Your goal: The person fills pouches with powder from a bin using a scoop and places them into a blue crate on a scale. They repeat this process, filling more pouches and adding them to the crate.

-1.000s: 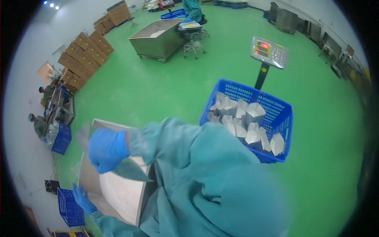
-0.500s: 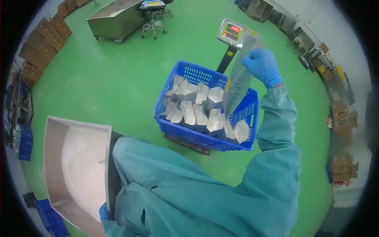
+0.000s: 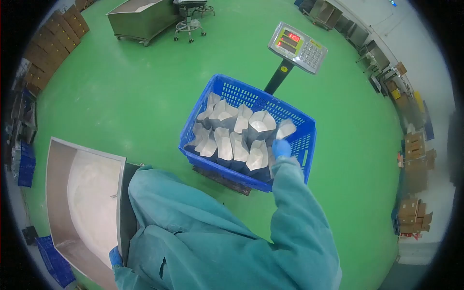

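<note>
Several open silvery bags [image 3: 262, 122] stand upright in a blue perforated basket [image 3: 227, 166], with white material showing in some. My right hand [image 3: 282, 149], in a blue glove, reaches into the basket's right part beside a bag [image 3: 286, 128]; its fingers are blurred and partly hidden, so its grip is unclear. At the lower left my gloved left hand [image 3: 115, 257] rests at the rim of a steel tub [image 3: 126, 208] of white powder [image 3: 92, 203], its fingers mostly hidden.
Behind the basket stands a scale display [image 3: 297, 47] on a post. A second steel tub [image 3: 145, 24] and a wheeled stool [image 3: 189, 26] are at the back left. Cardboard boxes [image 3: 58, 36] line the left side; more cartons [image 3: 414, 215] are at the right. Blue crates [image 3: 58, 261] sit lower left.
My right hand has come down from beside the scale display into the basket. The translucent bag it held up is now low in the basket's right part. The view has shifted slightly.
</note>
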`<state>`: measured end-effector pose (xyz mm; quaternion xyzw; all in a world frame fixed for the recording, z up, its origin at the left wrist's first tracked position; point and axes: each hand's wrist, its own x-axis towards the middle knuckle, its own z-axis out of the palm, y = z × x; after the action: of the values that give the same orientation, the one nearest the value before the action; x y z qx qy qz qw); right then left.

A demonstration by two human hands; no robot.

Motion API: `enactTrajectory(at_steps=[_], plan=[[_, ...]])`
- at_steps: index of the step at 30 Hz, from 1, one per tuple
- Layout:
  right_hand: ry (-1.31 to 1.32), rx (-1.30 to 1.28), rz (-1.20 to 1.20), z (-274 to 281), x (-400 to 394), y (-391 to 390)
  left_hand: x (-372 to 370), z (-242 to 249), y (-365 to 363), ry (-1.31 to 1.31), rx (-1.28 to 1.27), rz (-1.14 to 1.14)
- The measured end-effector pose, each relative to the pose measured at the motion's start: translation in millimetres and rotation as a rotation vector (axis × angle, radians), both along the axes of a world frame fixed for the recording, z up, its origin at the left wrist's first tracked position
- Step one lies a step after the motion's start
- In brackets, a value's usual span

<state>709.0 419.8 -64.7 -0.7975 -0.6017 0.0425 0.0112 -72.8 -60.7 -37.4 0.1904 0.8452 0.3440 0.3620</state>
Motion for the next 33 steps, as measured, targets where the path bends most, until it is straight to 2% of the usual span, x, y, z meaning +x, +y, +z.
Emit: enactTrajectory(at_steps=[2, 3, 5, 11, 13, 15, 17, 18, 19, 20, 21, 22, 23, 25, 27, 28, 30, 32, 33], plan=[[0.057, 0.002, -0.037, -1, -20, -17, -4, 6, 3, 0.112, -0.081, -0.149], [0.107, 0.005, -0.084, 2, -28, -21, -5, 8, 3, 0.120, -0.085, -0.142], [0.099, -0.022, -0.032, 10, -29, -18, -6, 6, 4, 0.227, -0.093, -0.245], [0.110, 0.001, 0.013, 59, -45, -7, 6, 3, 15, 0.145, -0.081, -0.201], [0.137, 0.138, 0.211, 88, -79, -5, 14, 7, 25, 0.117, -0.066, -0.180], [0.169, 0.054, 0.457, 136, -136, -7, 18, 11, 31, 0.090, -0.054, -0.161], [0.508, 0.335, 0.597, 125, -190, -11, 14, 13, 34, 0.067, -0.038, -0.139], [0.562, 0.367, 0.684, 137, -226, -16, 11, 7, 33, 0.069, -0.029, -0.138], [0.695, 0.119, 0.731, 175, -260, -30, 10, -3, 31, 0.046, 0.028, -0.067], [0.726, 0.009, 0.776, 173, -300, -36, 7, -10, 30, 0.024, 0.089, 0.005], [0.782, 0.156, 0.930, 161, -336, -43, 4, -11, 29, 0.028, 0.104, 0.012], [0.777, 0.129, 1.075, 165, -375, -52, 4, -12, 27, 0.100, 0.030, 0.022], [0.855, 0.247, 1.151, 148, -415, -65, 7, -10, 26, 0.173, -0.044, 0.035], [0.776, 0.017, 1.266, 161, -482, -92, 33, 15, 35, 0.273, 0.013, 0.020], [0.686, 0.028, 1.368, 134, -543, -130, 64, 42, 43, 0.475, -0.075, 0.031], [0.590, -0.021, 1.438, 126, -564, -149, 72, 40, 38, 0.484, -0.070, 0.049], [0.486, -0.064, 1.523, 113, -588, -182, 84, 29, 30, 0.837, -0.116, 0.021], [0.271, -0.124, 1.799, 103, -596, -209, 95, 37, 25, 0.853, -0.192, 0.017], [0.257, -0.125, 1.817, 98, -599, -220, 99, 41, 25, 0.866, -0.268, -0.009]])
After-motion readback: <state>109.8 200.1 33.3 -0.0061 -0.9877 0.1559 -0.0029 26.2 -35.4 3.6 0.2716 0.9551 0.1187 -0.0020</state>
